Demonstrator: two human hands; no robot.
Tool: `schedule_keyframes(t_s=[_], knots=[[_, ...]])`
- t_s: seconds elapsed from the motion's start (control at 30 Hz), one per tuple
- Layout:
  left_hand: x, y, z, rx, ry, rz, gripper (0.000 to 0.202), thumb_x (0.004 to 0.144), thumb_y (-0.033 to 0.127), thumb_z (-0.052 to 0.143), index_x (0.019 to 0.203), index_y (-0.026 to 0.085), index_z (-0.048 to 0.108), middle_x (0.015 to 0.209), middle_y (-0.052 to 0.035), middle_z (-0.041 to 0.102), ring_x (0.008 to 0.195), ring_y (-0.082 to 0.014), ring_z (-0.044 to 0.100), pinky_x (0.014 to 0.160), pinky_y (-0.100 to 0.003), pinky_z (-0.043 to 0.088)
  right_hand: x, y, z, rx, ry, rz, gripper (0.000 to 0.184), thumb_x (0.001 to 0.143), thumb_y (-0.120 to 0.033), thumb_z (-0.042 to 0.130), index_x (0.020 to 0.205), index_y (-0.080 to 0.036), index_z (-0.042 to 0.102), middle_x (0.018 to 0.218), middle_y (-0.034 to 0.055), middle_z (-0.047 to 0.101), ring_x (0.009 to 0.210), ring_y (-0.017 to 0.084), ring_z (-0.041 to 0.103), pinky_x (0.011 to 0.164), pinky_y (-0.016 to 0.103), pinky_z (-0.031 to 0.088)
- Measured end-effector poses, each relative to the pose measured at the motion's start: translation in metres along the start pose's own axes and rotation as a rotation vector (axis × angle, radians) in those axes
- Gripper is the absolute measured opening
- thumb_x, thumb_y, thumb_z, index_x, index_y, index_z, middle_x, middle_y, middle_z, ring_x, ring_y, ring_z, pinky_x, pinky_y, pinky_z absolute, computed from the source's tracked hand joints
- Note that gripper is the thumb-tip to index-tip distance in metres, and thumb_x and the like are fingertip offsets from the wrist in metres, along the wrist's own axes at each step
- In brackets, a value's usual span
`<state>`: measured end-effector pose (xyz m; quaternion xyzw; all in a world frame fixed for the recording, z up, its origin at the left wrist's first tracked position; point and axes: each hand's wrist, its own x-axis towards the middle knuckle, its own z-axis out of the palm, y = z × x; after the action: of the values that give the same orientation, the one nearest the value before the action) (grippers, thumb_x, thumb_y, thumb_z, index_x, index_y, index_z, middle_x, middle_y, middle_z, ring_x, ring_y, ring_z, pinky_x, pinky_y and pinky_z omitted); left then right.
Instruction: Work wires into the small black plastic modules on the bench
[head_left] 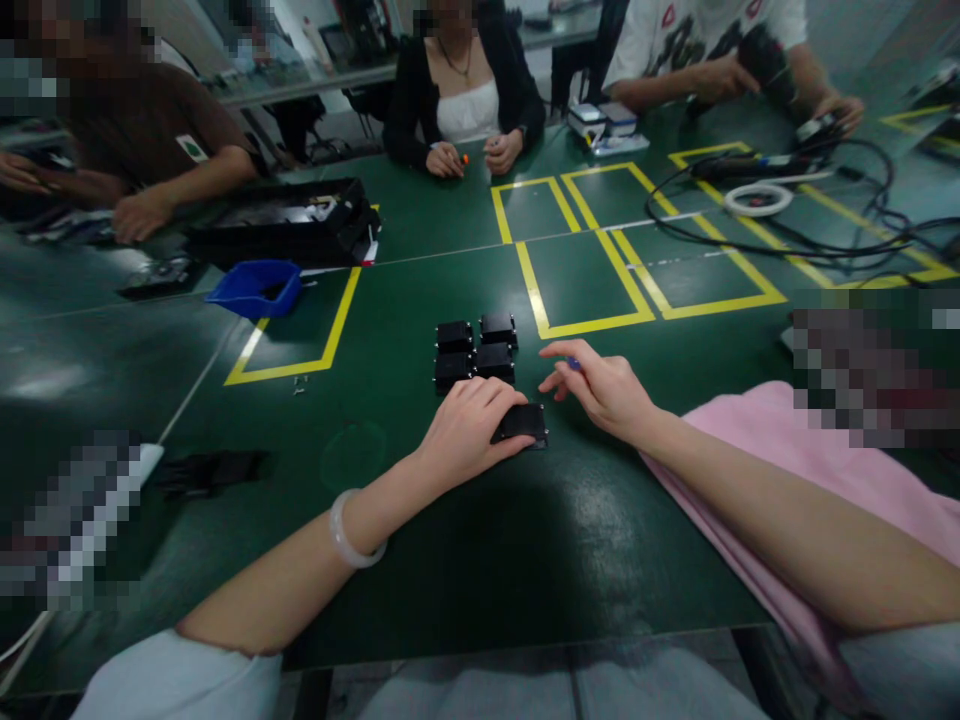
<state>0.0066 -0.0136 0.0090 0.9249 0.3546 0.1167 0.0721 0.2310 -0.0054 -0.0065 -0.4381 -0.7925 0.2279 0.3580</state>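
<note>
My left hand (469,428) lies curled over a small black box (523,423) on the green table (450,560), fingers wrapped on its near-left side. My right hand (600,385) hovers just right of that box, fingers loosely bent, pinching a small blue item (574,364) between thumb and forefinger. Just beyond both hands sit several identical black boxes (475,350) packed in a tight square block. A pale bangle (349,535) circles my left wrist.
A blue bin (257,287) and a long black tray (281,222) stand at the far left. Yellow tape rectangles (585,270) mark the table. Black cables (825,230) and a white ring lie far right. Three other people sit along the far edge. Pink cloth (787,450) lies right.
</note>
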Motion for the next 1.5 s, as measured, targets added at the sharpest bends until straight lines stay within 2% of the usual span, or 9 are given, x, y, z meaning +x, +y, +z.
schedule_keyframes(t_s=[0.27, 0.57, 0.73, 0.83, 0.9, 1.0, 1.13, 1.3, 1.5], knots=[[0.012, 0.001, 0.014, -0.043, 0.020, -0.029, 0.040, 0.087, 0.050, 0.059, 0.111, 0.018, 0.054, 0.104, -0.0051, 0.058, 0.096, -0.0219, 0.054, 0.081, -0.034, 0.040, 0.002, 0.002, -0.006, 0.025, 0.070, -0.011, 0.026, 0.098, -0.035, 0.037, 0.110, -0.018, 0.051, 0.079, 0.0003, 0.073, 0.064, 0.009, 0.066, 0.065, 0.023, 0.050], [0.006, -0.004, 0.018, -0.069, 0.040, -0.056, 0.038, 0.088, 0.049, 0.059, 0.112, 0.020, 0.054, 0.108, -0.0048, 0.058, 0.095, -0.0215, 0.055, 0.081, -0.033, 0.040, 0.016, -0.011, -0.012, 0.156, 0.265, -0.080, 0.014, 0.098, -0.029, 0.038, 0.109, -0.021, 0.043, 0.101, 0.0052, 0.073, 0.079, 0.010, 0.066, 0.070, 0.027, 0.052], [0.007, -0.006, 0.019, -0.097, 0.065, -0.070, 0.038, 0.087, 0.047, 0.061, 0.113, 0.020, 0.054, 0.109, -0.0049, 0.058, 0.097, -0.0216, 0.055, 0.083, -0.033, 0.041, 0.037, -0.043, -0.031, 0.379, 0.220, -0.013, 0.024, 0.097, -0.042, 0.039, 0.105, -0.023, 0.050, 0.070, -0.0022, 0.071, 0.059, 0.011, 0.067, 0.054, 0.024, 0.050], [0.007, -0.007, 0.019, -0.117, 0.072, -0.070, 0.038, 0.088, 0.047, 0.060, 0.114, 0.020, 0.054, 0.110, -0.0052, 0.058, 0.099, -0.0220, 0.055, 0.084, -0.033, 0.041, 0.046, -0.057, -0.040, 0.498, 0.318, 0.047, 0.028, 0.095, -0.047, 0.043, 0.102, -0.022, 0.055, 0.055, -0.0062, 0.063, 0.045, 0.010, 0.061, 0.044, 0.022, 0.046], [0.007, -0.007, 0.019, -0.126, 0.073, -0.068, 0.038, 0.088, 0.047, 0.060, 0.115, 0.020, 0.054, 0.110, -0.0055, 0.058, 0.100, -0.0222, 0.055, 0.084, -0.034, 0.042, 0.048, -0.059, -0.039, 0.559, 0.375, 0.058, 0.029, 0.093, -0.048, 0.047, 0.100, -0.022, 0.058, 0.046, -0.0089, 0.055, 0.037, 0.009, 0.056, 0.039, 0.022, 0.042], [0.007, -0.007, 0.020, -0.120, 0.076, -0.072, 0.038, 0.088, 0.047, 0.060, 0.114, 0.020, 0.054, 0.110, -0.0057, 0.058, 0.100, -0.0225, 0.056, 0.085, -0.034, 0.042, 0.043, -0.053, -0.031, 0.582, 0.334, 0.111, 0.030, 0.090, -0.049, 0.051, 0.095, -0.021, 0.063, 0.038, -0.0114, 0.042, 0.029, 0.007, 0.042, 0.033, 0.022, 0.033], [0.006, -0.008, 0.020, -0.105, 0.073, -0.082, 0.038, 0.088, 0.047, 0.060, 0.113, 0.020, 0.054, 0.108, -0.0053, 0.058, 0.097, -0.0222, 0.057, 0.083, -0.034, 0.043, 0.031, -0.043, -0.021, 0.447, 0.355, 0.075, 0.027, 0.088, -0.044, 0.056, 0.082, -0.020, 0.065, 0.045, -0.0092, 0.039, 0.037, 0.004, 0.034, 0.036, 0.022, 0.022], [0.005, -0.010, 0.019, -0.127, 0.076, -0.095, 0.037, 0.088, 0.047, 0.059, 0.112, 0.020, 0.053, 0.106, -0.0056, 0.058, 0.098, -0.0220, 0.058, 0.081, -0.033, 0.045, 0.024, -0.044, -0.018, 0.081, 0.435, -0.096, 0.029, 0.092, -0.037, 0.052, 0.070, -0.019, 0.058, 0.055, -0.0058, 0.048, 0.048, 0.004, 0.041, 0.048, 0.022, 0.030], [0.005, -0.011, 0.019, -0.140, 0.072, -0.096, 0.036, 0.088, 0.047, 0.060, 0.110, 0.020, 0.053, 0.106, -0.0057, 0.057, 0.098, -0.0221, 0.059, 0.081, -0.033, 0.047, 0.020, -0.048, -0.015, -0.084, 0.367, -0.263, 0.025, 0.092, -0.032, 0.052, 0.071, -0.019, 0.053, 0.052, -0.0077, 0.045, 0.046, 0.004, 0.042, 0.049, 0.020, 0.031]])
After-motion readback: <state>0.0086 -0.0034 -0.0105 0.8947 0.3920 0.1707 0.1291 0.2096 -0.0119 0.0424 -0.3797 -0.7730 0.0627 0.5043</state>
